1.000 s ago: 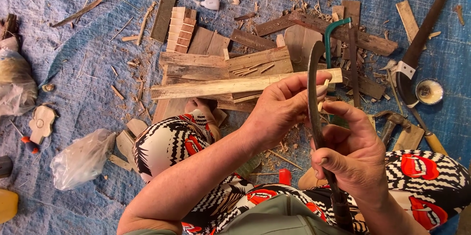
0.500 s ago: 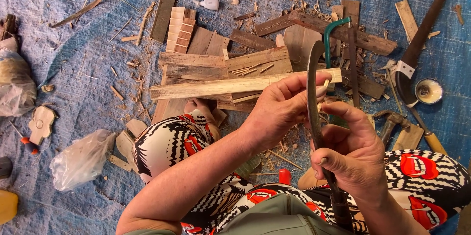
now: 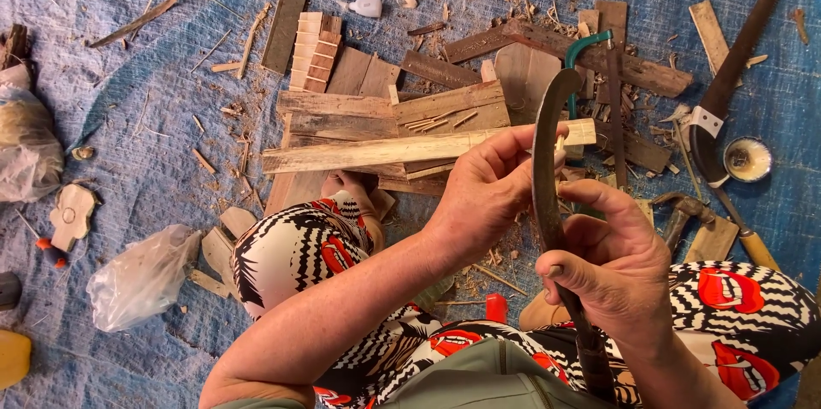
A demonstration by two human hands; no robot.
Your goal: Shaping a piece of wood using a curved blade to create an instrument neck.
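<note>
Clear plastic bags [image 3: 141, 276] at left

Wood scraps [image 3: 402, 110] crowding ahead

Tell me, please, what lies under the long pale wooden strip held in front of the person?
Beneath the long pale wooden strip lie weathered brown wooden boards on the blue tarpaulin. The left hand covers the strip's right part, so what lies beneath there is hidden.

blue tarp [image 3: 154, 76] lying underneath | plastic bag [image 3: 141, 276] sitting left | saw [image 3: 727, 101] resting right | small bowl [image 3: 747, 158] sitting beside it
</note>
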